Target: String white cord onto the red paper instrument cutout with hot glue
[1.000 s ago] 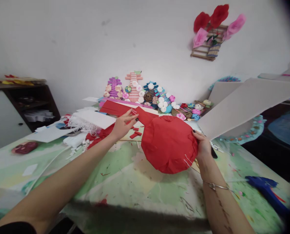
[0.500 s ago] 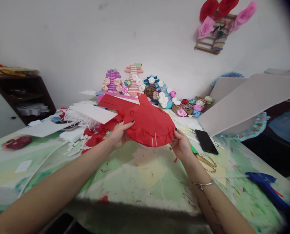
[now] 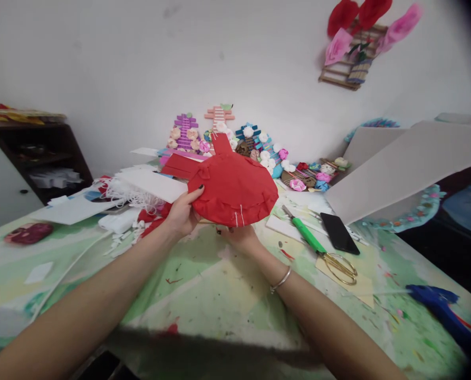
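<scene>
A red covered craft piece (image 3: pixel 235 179), rounded with a narrow neck like a small lute, is held tilted above the table. Its edge is gathered in folds, and white strings show at the lower rim and at the neck's tip. My left hand (image 3: pixel 184 214) is closed on its left edge, thumb on top. Under the lower rim is my right hand (image 3: pixel 241 238), its fingers mostly hidden by the piece, so its grip cannot be made out. To the right lie a green-handled tool (image 3: pixel 308 235) and gold-handled scissors (image 3: pixel 340 268).
A black phone (image 3: pixel 339 232) and a blue glue gun (image 3: pixel 436 309) lie at right. White sheets (image 3: pixel 152 182), tangled white string (image 3: pixel 130 195) and red scraps are heaped at left. Decorated lute-shaped crafts (image 3: pixel 185 129) lean against the wall. A large grey board (image 3: pixel 401 163) juts in from the right.
My right hand has gone from the piece's right edge to beneath it. The piece has shifted slightly left and up, its neck more upright. The green-handled tool has come into fuller view.
</scene>
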`<state>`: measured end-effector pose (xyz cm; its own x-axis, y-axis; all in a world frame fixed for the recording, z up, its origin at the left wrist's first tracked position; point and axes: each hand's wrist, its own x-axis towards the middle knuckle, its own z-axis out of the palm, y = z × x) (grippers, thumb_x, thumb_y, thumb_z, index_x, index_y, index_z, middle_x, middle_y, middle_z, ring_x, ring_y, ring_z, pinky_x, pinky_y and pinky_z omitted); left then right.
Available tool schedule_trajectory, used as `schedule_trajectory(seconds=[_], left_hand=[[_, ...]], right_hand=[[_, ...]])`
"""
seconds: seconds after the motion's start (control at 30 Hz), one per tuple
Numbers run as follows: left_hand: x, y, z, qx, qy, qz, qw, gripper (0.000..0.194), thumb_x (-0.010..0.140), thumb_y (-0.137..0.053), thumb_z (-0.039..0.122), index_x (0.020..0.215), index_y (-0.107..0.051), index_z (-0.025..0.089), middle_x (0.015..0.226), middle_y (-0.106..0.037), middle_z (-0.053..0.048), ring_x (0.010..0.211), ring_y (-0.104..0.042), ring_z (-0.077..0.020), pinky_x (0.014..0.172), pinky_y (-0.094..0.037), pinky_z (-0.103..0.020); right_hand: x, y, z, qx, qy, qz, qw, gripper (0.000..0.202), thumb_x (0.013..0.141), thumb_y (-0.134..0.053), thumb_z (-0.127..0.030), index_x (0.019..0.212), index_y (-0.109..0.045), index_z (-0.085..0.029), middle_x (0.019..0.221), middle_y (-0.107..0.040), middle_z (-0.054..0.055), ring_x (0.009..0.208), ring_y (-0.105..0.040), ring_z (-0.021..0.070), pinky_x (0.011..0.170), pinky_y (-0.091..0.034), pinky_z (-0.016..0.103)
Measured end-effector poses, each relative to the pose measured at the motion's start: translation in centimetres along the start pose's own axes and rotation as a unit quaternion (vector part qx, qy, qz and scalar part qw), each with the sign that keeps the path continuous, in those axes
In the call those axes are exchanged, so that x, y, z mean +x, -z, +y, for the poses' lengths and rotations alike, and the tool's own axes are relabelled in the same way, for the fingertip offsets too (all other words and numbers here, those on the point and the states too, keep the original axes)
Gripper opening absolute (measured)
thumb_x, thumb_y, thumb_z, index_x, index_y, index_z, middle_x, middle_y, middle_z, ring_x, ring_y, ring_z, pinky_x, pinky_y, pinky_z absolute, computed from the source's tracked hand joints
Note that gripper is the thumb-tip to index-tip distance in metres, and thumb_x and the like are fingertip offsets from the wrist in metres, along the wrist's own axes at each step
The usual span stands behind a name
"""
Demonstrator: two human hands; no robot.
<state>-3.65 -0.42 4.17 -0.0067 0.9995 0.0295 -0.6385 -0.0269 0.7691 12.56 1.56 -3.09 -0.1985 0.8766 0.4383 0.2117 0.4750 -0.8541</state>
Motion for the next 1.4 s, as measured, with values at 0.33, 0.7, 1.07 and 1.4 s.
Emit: schedule_trajectory(seconds=[0.33,0.7,1.07,1.4], left_hand=[[1.1,1.1,-0.3,-0.001,-0.03,0.003,1.0,0.026,0.08,-0.061,0.017,0.104,-0.066,0.013,0.105,-0.071,-0.007,0.085,-0.07,-0.0165,0.075,-0.059,-0.024],[0.8,0.6,-0.8,0.02,-0.019,0.054,0.998,0.023,0.08,-0.06,0.014,0.101,-0.068,0.013,0.1,-0.072,-0.006,0.079,-0.07,-0.0178,0.072,-0.06,-0.028],[0.8,0.7,-1.3,0.045,0.0,0.035,0.998,0.028,0.077,-0.061,0.016,0.104,-0.067,0.014,0.102,-0.071,-0.009,0.08,-0.07,-0.0216,0.07,-0.061,-0.036],[0.7,0.8,-1.4,0.056,-0.009,0.017,0.998,0.027,0.077,-0.062,0.018,0.104,-0.067,0.014,0.1,-0.072,-0.009,0.08,-0.07,-0.0208,0.072,-0.06,-0.033]], right_hand=[[-3.1,5.6,-3.8,-0.098,-0.041,-0.164,0.981,0.019,0.059,-0.063,-0.007,0.05,-0.054,-0.021,0.047,-0.055,-0.003,0.047,-0.05,0.0118,0.043,-0.035,0.023],[-4.2,8.8,-7.8,0.155,-0.029,-0.06,0.986,0.02,0.076,-0.068,-0.032,0.082,-0.054,-0.019,0.077,-0.068,0.003,0.061,-0.065,0.014,0.055,-0.051,0.025],[-3.7,9.5,-7.8,0.154,0.108,0.218,0.958,0.013,0.074,-0.068,-0.027,0.076,-0.057,-0.023,0.069,-0.056,-0.003,0.059,-0.053,0.0095,0.058,-0.045,0.023],[-4.7,7.1,-7.3,-0.134,0.122,-0.004,0.983,0.006,0.079,-0.062,-0.02,0.083,-0.067,-0.019,0.074,-0.068,0.001,0.064,-0.058,0.0122,0.06,-0.043,0.025]])
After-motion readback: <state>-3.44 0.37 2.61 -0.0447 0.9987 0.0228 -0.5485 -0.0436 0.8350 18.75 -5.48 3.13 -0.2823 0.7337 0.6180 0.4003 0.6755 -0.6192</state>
